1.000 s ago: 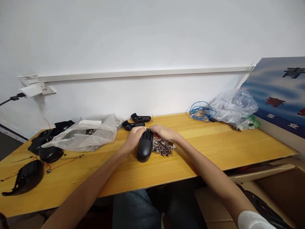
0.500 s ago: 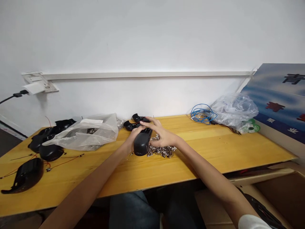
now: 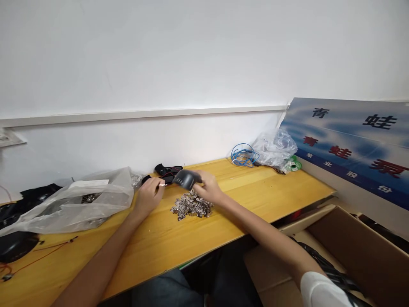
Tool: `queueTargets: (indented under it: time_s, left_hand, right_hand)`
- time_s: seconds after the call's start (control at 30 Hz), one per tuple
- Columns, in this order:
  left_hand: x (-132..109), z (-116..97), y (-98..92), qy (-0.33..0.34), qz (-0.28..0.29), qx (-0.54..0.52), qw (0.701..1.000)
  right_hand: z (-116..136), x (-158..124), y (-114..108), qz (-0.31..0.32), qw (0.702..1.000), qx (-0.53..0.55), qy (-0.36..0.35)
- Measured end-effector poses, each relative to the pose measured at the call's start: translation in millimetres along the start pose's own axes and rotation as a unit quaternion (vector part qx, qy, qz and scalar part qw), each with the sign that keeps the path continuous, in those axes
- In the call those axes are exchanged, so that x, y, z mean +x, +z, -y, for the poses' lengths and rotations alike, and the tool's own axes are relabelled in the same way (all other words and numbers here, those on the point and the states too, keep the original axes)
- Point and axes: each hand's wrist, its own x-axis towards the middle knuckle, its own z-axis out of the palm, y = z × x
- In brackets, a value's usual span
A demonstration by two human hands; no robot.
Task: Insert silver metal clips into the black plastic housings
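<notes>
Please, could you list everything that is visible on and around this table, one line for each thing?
table: one, yellow wood, across the middle.
black housing: one, black, in the right hand.
metal parts: one pile, silver, on the table below the hands.
parts bag: one, clear, on the table at left.
other housings: several, black, far left.
wire coil: one, blue, back right.
crumpled bag: one, clear, beside the wire coil.
sign board: one, blue, leaning at right.
cardboard box: one, brown, below the table's right end.
left hand: one, fingers curled, left of the black housing.
right hand: one, fingers around the black housing.
</notes>
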Motion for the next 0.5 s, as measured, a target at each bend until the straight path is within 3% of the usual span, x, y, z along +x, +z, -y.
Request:
queueTargets:
  time_s: [0.1,0.2,0.33,0.43,0.5]
  left_hand:
    - [2.7,12.5,-4.1,0.072,0.008,0.171,0.983]
    - [5.5,19.0,-2.7,0.035,-0.022,0.255,0.966]
    - [5.3,22.6,2.5,-0.047,-0.027,0.28,0.958]
    - [5.7,24.0,5.0,-0.064,-0.009,0.265,0.962]
    - [7.0,25.5,5.7,-0.061,0.01,0.248,0.967]
  right_hand:
    - [-24.6,-34.2,-41.2,-0.087,0.991,-0.013,0.102]
    - [-43.3,-92.9,-93.2,-0.193,0.965,-0.033,0.173]
    - [-43.5,-199.8,-153.7,-0.328,0.888,-0.115,0.302]
    - [-35.9,-263.7,-181.4,-0.336,0.843,-0.211,0.364]
    - [-34.7,-281.1,-191.5,-0.295,0.828,-0.29,0.378]
